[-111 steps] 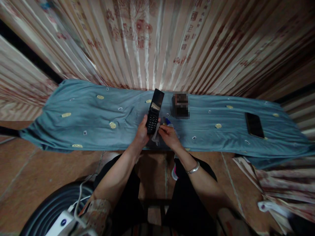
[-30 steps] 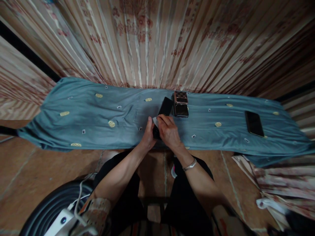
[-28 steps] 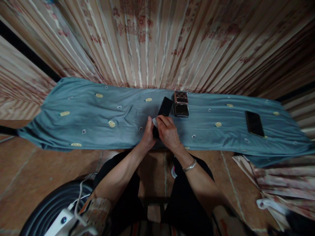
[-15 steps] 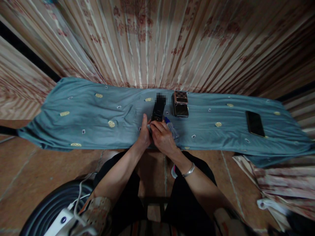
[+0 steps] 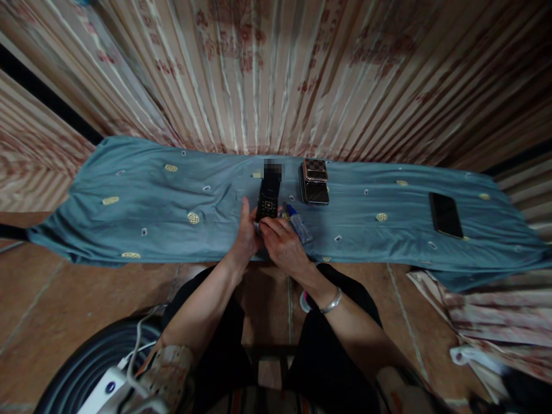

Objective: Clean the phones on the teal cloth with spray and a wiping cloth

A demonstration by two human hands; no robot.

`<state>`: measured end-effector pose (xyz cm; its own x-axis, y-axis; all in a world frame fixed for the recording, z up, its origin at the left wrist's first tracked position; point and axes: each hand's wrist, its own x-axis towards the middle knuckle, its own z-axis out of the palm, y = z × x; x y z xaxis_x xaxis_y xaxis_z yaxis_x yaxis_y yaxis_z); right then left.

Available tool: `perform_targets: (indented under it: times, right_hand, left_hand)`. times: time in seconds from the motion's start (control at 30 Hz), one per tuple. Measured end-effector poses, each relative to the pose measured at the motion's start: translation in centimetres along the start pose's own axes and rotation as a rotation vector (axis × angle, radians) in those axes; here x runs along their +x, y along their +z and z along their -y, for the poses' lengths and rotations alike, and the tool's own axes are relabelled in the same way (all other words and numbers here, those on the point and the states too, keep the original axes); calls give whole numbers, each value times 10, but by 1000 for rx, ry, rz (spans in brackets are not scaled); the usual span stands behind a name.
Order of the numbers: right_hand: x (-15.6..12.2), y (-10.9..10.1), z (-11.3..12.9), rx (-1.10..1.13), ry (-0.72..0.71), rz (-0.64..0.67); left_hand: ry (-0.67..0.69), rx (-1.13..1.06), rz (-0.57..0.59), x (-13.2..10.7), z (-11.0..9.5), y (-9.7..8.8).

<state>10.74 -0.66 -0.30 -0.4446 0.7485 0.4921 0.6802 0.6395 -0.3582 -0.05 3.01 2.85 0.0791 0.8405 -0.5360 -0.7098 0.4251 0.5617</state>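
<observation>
A black flip phone [image 5: 268, 198] stands unfolded near the middle of the cloth, its keypad towards me and its upper end blurred out. My left hand [image 5: 247, 236] grips the phone's lower part from the left and below, thumb raised along its side. Over the bottom of the keypad lies my right hand [image 5: 281, 241], fingers bent and pressed together. A small whitish bit shows by its fingertips, too little to name. Just right of that hand lies a clear bottle [image 5: 301, 227] with a blue cap.
A teal patterned cloth [image 5: 224, 230] covers the long table. Behind the bottle sit a folded phone with a checkered cover [image 5: 315, 171] and a dark glossy phone [image 5: 314, 193]. Another black phone [image 5: 447, 215] lies far right. Pleated curtains [image 5: 259, 86] hang behind.
Both hands and the flip phone have shifted slightly left. My right hand has slid lower, so more of the keypad shows.
</observation>
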Motion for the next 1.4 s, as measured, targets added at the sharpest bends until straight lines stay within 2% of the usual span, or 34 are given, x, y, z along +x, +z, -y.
perform_targets:
  times: [0.4, 0.63, 1.07, 1.4]
  right_hand:
    - [-4, -4, -8, 2, 14, -27]
    - [-4, -4, -17, -35, 37, -70]
    - [1, -8, -53, -72, 115, -168]
    - [3, -6, -52, -156, 90, -188]
  left_hand:
    - [65, 3, 4, 5, 0, -5]
    - [42, -18, 38, 0, -2, -1]
    - [-47, -43, 112, -4, 9, 2]
    - [-54, -18, 194, -2, 18, -1]
